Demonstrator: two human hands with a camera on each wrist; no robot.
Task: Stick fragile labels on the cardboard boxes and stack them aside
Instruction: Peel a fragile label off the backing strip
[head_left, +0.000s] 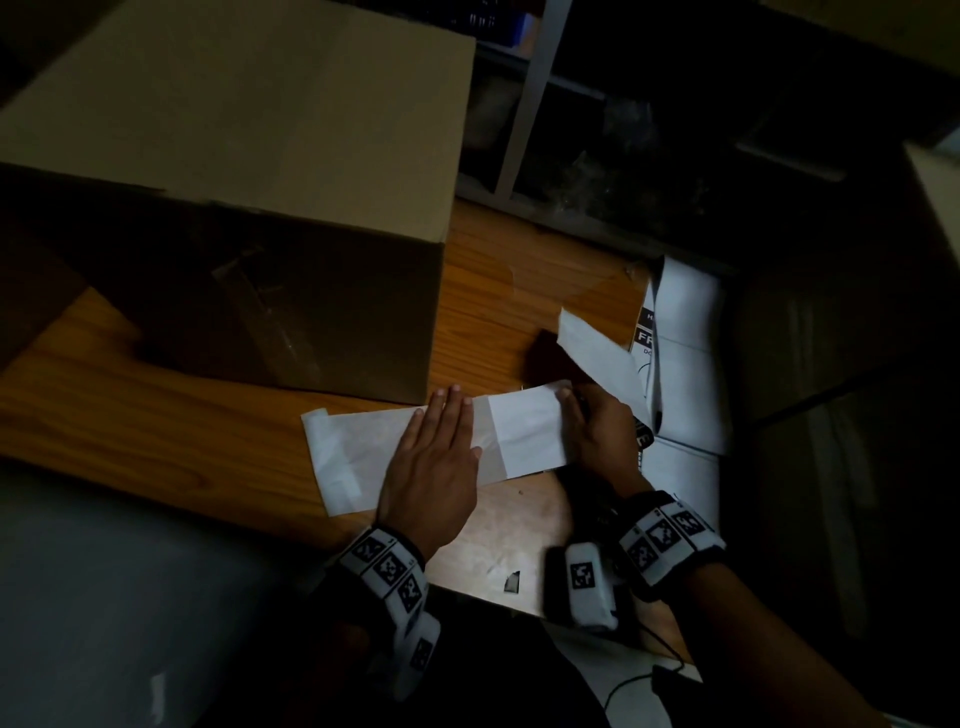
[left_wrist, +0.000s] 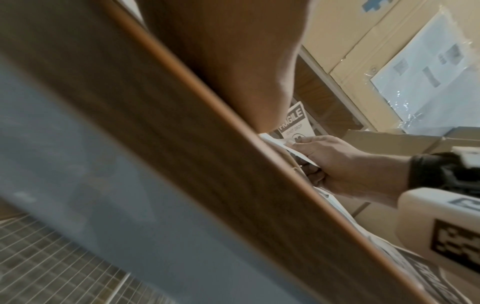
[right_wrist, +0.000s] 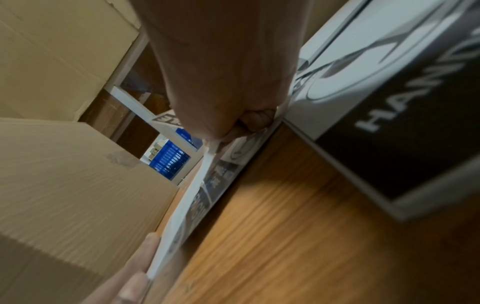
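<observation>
Black wrist straps (head_left: 387, 571) with white square-code tags sit nearest, one on each forearm, at the near edge of the brown wood-grain bench (head_left: 156, 405). Just beyond them, the left hand (head_left: 434, 467) lies flat, fingers straight and together, pressing the white label strip (head_left: 524, 431) down on the bench close to its near edge. That long paper strip lies blank side up, running from the bench's near middle toward the right, its left end folded over. The right hand (head_left: 597, 431) holds the strip's right end, thumb on top and fingers curled beneath, pinching it; the left wrist view shows the same pinch (left_wrist: 335, 164). From the right wrist view, the strip's underside (right_wrist: 221, 179) shows dark printed blocks, too blurred to read.

Further right, at the bench's right edge, lies a pile of white printed label sheets (head_left: 685, 364). One sheet curls up and over toward the right hand. Letters "FR" show on a black band there in the head view; the left wrist view shows a sheet reading "FRAGILE" (left_wrist: 292, 118) with smaller words below that look like "DO NOT DROP". A nearer sheet in the right wrist view carries big white letters "HAN" (right_wrist: 384, 107) on black, cut off at the edge, beside a round outline symbol.

Beyond the hands, a large plain brown cardboard box (head_left: 249, 156) stands on the bench's far left part, closed, clear tape (head_left: 270, 312) on its near side.
</observation>
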